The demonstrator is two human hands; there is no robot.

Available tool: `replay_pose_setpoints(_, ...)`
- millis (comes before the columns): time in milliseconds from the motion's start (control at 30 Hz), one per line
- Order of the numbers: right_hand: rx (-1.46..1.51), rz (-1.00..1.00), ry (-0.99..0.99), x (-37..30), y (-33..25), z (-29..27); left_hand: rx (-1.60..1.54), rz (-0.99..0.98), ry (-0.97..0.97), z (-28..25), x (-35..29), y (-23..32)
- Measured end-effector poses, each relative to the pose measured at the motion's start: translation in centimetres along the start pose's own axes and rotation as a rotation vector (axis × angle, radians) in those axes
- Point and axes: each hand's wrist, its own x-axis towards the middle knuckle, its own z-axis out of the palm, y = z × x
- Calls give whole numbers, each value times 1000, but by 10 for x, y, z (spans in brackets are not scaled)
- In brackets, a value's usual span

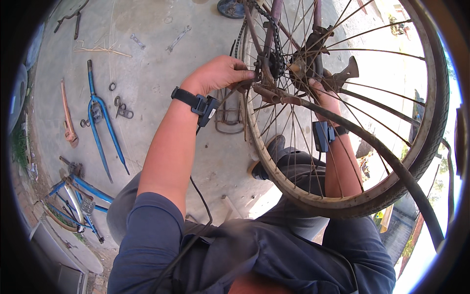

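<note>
Wheel rim [431, 93]: pale metal, dull and rust-stained, with rust-brown metal spokes [374, 50] and a matt black rubber tyre [443, 83], tread rough; chain [276, 39] of dark, grimy metal. Floor [161, 88] grey, concrete-like, matt, mostly smooth; on it at left, a fork [115, 138] in slightly glossy blue paint, a wrench [66, 105] of rough, rust-brown metal and, farther off, a spanner [178, 39] of bare grey metal. Near side: shirt [210, 264] of matt dark-blue cloth; left wrist strap [185, 96] of black, woven-looking fabric.
</note>
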Motion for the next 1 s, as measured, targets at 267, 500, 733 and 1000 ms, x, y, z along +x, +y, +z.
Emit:
replay_pose_setpoints(267,81,27,17,3,5,-1,-290,139,92,16,-2,-20)
replay_pose_setpoints(500,54,27,39,3,6,-3,-508,191,176,35,9,-37)
replay_pose_setpoints(733,86,-15,11,5,6,-2,-521,240,641,42,28,-30)
replay_pose_setpoints(1000,104,32,40,3,4,-2,-457,322,675,37,42,-30)
